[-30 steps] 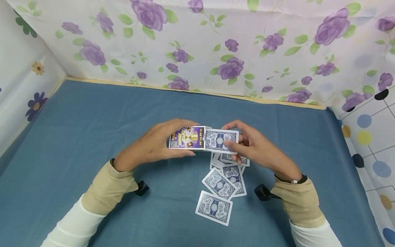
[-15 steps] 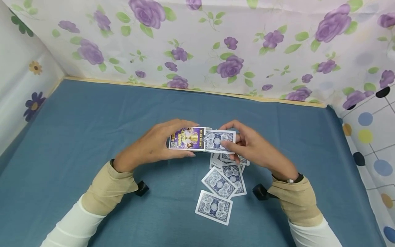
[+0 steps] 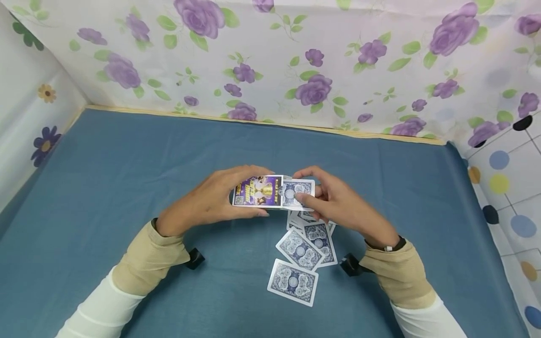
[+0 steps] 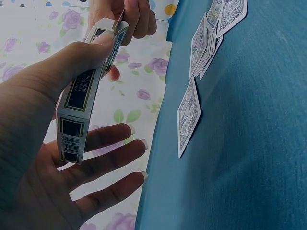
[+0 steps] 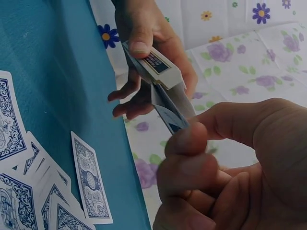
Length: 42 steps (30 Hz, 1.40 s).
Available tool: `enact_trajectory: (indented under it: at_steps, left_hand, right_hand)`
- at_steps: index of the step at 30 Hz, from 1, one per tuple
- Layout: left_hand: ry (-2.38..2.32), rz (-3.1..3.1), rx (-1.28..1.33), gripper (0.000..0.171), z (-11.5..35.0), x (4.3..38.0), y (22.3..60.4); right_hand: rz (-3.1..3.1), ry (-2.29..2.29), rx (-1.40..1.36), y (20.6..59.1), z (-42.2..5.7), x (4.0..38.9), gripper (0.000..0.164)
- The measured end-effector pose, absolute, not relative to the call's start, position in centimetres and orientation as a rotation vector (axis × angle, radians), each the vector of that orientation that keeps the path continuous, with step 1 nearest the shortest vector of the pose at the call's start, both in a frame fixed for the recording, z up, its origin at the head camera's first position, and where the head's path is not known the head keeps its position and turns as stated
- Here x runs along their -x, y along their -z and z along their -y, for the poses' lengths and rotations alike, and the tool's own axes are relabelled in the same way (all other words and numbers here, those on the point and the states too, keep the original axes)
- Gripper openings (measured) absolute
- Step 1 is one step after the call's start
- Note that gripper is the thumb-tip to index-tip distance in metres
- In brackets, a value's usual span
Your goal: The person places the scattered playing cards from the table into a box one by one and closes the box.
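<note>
My left hand [image 3: 215, 196] grips a purple playing-card box [image 3: 258, 191] between thumb and fingers. In the left wrist view the barcode end of the box [image 4: 72, 139] faces the camera, with the thumb along one narrow side. The mouth of the box points right. Part of a blue-backed playing card [image 3: 289, 193] sticks out of it, pinched by my right hand [image 3: 338, 199]. Whether more cards lie under this one is unclear. In the right wrist view an open white flap [image 5: 181, 99] stands beside the pinched card [image 5: 169, 117].
Several loose playing cards [image 3: 300, 250] lie face down and overlapping on the blue cloth [image 3: 169, 150], below the right hand. The nearest card [image 3: 292, 282] lies closest to me. A flowered sheet [image 3: 270, 70] rises behind the table. Black wrist-camera pieces [image 3: 351, 265] hang by both forearms.
My right hand has moved left, and the pinched card has slid further into the box, so less of it shows. The left hand and box have hardly moved.
</note>
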State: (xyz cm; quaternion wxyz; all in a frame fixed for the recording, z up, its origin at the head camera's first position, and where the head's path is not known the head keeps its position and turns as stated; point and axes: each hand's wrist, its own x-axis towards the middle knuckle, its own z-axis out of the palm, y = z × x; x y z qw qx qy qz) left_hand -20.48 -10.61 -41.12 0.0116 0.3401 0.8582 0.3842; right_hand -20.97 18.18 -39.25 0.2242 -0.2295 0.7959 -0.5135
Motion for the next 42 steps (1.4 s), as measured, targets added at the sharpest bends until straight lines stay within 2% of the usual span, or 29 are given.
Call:
enact_trajectory:
  at_steps: [9, 16, 28, 42]
  left_hand:
    - [-1.204, -2.667, -1.071, 0.068, 10.5, 20.5, 41.7]
    - [-1.217, -2.671, -1.073, 0.068, 10.5, 20.5, 41.3]
    - [-1.208, -2.669, -1.109, 0.068, 10.5, 20.2, 41.2]
    - [-1.222, -2.648, -1.099, 0.067, 10.0, 20.2, 41.1]
  right_hand:
    - [-2.206, 1.412, 0.632, 39.4, -17.5, 20.9, 0.044]
    - [-2.151, 1.496, 0.633, 38.8, -17.8, 21.2, 0.04]
    - [-2.169, 1.456, 0.659, 40.0, -17.0, 20.9, 0.04]
    - [-2.122, 1.484, 0.654, 39.6, -17.5, 20.5, 0.041]
